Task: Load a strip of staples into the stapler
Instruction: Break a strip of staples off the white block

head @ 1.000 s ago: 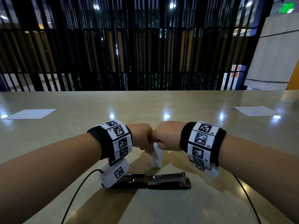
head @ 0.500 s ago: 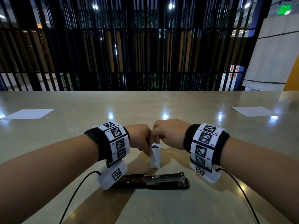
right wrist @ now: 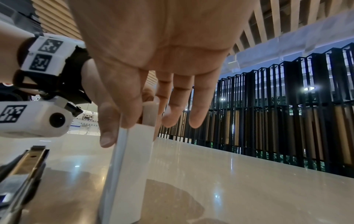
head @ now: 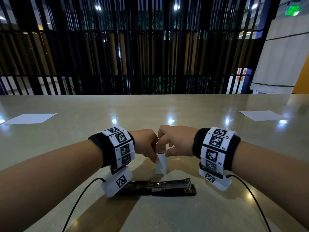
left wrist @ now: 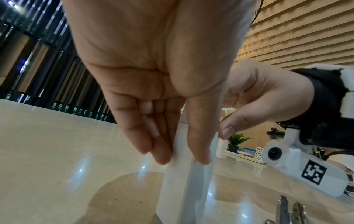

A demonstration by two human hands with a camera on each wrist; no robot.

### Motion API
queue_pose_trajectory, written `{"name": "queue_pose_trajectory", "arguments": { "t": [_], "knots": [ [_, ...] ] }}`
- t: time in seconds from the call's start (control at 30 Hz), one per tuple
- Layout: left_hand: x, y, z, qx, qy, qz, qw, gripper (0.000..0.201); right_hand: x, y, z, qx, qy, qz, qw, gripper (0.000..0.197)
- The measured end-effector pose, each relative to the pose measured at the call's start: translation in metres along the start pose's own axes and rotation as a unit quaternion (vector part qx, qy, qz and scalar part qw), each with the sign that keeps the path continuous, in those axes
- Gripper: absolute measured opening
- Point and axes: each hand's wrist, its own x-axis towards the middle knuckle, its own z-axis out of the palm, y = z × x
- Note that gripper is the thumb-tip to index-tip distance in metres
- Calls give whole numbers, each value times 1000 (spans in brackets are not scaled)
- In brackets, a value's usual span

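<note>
A small white staple box [head: 161,164] stands upright on the table. My left hand [head: 154,158] grips its upper part, thumb on the near face and fingers on the far face [left wrist: 181,159]. My right hand [head: 164,149] is at the box top; its thumb and index finger pinch the raised top flap [right wrist: 149,115], and the other fingers are spread. No staple strip shows. The black stapler [head: 160,187] lies folded open, its metal magazine exposed, on the table in front of the box and between my wrists.
The glossy beige table [head: 167,106] reaches far ahead. One white paper sheet [head: 30,118] lies at the far left, another sheet [head: 260,115] at the far right. Wrist camera cables trail near the front edge. A black railing stands beyond the table.
Both hands were fists pressed together over the box. My right hand has loosened and spread its fingers at the box top, where the flap now stands up. The left hand still holds the box.
</note>
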Motion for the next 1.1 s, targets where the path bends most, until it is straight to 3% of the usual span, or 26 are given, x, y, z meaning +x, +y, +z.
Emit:
{"name": "queue_pose_trajectory", "arguments": {
  "t": [0.23,0.37,0.5,0.6,0.93,1.1],
  "knots": [
    [2,-1,0,14,2,-13,1000,37,-2,2,3,-13,1,-10,1000,23],
    [3,-1,0,38,-1,-18,999,24,-2,3,1,-26,-24,-17,999,28],
    [-1,0,-1,35,1,-25,999,35,-2,-3,-5,-73,-56,-28,995,33],
    [-4,-1,-1,40,2,-26,999,31,0,-8,-8,-128,-71,-40,988,34],
    [-4,7,-5,55,-16,-10,998,44,-2,-6,-8,-165,-29,-72,983,32],
    [-11,8,-22,-3,-1,16,1000,24,-5,-3,-5,-140,7,-69,988,32]
  ]
}}
